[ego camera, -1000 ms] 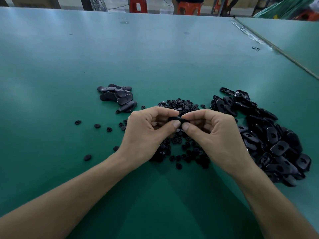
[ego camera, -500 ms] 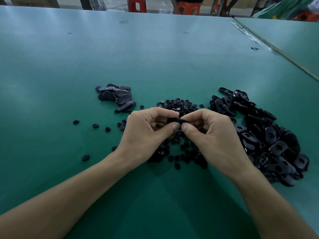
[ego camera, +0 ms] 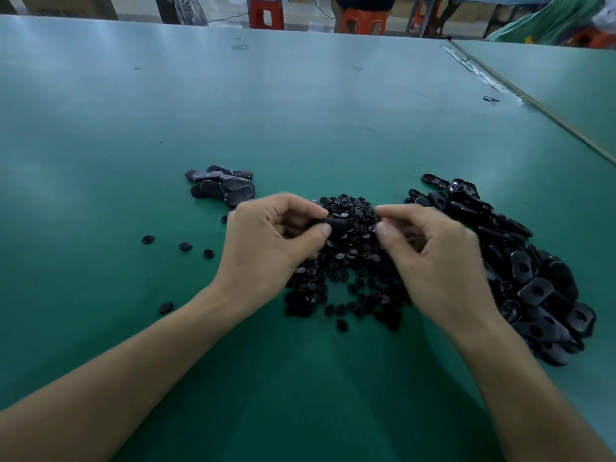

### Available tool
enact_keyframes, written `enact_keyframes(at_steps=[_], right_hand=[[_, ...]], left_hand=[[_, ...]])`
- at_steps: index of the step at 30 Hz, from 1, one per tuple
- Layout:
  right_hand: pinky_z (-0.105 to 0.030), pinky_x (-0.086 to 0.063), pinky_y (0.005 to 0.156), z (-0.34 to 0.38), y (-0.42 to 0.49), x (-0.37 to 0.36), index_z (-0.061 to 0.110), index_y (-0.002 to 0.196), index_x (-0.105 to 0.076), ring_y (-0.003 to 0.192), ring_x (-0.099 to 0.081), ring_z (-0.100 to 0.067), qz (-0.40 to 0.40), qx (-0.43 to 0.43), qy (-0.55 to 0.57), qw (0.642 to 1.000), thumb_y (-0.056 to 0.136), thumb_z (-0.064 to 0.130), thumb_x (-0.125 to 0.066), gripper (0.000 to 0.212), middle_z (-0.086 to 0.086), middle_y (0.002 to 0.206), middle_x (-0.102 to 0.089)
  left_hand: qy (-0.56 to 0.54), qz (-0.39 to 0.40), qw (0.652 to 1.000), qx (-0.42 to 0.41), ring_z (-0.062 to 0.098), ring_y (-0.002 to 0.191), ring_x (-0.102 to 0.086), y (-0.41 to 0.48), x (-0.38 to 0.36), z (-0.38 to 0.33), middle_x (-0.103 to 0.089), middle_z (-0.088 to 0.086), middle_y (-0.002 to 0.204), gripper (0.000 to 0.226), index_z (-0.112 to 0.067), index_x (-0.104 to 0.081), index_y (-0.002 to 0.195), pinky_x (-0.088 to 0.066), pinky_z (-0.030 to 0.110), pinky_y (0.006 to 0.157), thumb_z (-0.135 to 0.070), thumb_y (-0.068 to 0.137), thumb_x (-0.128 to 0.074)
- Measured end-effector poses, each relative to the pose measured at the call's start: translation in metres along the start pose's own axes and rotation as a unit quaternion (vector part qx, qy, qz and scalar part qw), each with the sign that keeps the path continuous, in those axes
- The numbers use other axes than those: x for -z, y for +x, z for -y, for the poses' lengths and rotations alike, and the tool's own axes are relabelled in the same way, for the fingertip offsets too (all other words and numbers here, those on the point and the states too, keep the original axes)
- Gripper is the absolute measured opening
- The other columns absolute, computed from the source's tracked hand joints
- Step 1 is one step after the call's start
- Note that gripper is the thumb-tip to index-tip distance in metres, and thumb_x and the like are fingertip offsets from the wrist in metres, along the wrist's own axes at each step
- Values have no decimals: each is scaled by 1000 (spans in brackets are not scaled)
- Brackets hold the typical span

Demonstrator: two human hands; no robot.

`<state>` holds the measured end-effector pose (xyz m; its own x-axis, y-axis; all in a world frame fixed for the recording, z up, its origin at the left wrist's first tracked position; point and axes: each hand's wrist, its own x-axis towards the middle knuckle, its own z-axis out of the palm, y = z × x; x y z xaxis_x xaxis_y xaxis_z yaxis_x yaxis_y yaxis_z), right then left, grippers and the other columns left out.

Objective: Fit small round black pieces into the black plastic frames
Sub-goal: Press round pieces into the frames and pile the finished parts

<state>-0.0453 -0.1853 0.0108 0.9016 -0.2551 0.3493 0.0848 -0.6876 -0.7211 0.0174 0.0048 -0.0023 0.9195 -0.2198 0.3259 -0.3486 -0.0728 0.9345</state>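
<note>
One broad green tabletop (ego camera: 300, 111), smooth with a dull sheen. Far right of the heap of small round pieces (ego camera: 350, 261), a second green tabletop (ego camera: 566, 78) butting against it along a pale seam. Beyond the far edge, orange plastic stools (ego camera: 266, 13) and a fan (ego camera: 186, 10) on a pale floor.

Heap at mid-tabletop: flat black discs, too many to count, some with shiny centres. Just right of the heap, a bigger pile of frames (ego camera: 533, 278), rounded black plastic plates, each with a hole. Behind and left of the heap, a small cluster of oval pieces (ego camera: 221, 186), about ten, smooth-faced. Left of the heap, four stray discs (ego camera: 185, 246), well apart.

Over the heap, left hand (ego camera: 266, 248): fingers curled, thumb and forefinger pinching one blurred black part (ego camera: 335, 226), wider than a disc. Right hand (ego camera: 440, 258) beside it, not touching: fingers curled, thumb and forefinger tips together; cannot tell whether anything sits between them.
</note>
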Motion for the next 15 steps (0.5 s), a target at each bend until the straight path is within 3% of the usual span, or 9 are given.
enact_keyframes(at_steps=[3,5,12,15], right_hand=[[-31,-36,96,-14,3,13,20,126,-68,109,-48,-23,-17,-42,-226,973,98,22,-59,29,-5,123,-61],[-41,-37,96,-18,2,15,22,127,-67,115,-43,-33,2,-87,-287,954,99,25,-55,31,-8,129,-57],[-44,-40,93,-16,1,15,25,121,-68,113,-49,-37,14,-128,-307,943,98,30,-56,26,-12,126,-59],[-45,-40,92,-14,2,12,26,116,-69,112,-50,-38,9,-141,-295,945,98,30,-58,22,-14,122,-59]], left_hand=[[6,-48,999,3,15,60,-71,16,17,2,-75,0,71,18,-24,-75,87,-61,28,64,-6,85,-76],[17,-77,997,17,16,60,-71,27,29,4,-76,0,72,17,-25,-75,88,-60,26,65,-8,88,-74],[107,-142,982,63,4,55,-66,54,71,22,-73,-8,62,21,-27,-72,83,-59,19,62,-7,90,-71],[183,-158,967,76,-7,56,-63,55,79,33,-71,-11,72,23,-34,-70,76,-55,16,67,-14,87,-74]])
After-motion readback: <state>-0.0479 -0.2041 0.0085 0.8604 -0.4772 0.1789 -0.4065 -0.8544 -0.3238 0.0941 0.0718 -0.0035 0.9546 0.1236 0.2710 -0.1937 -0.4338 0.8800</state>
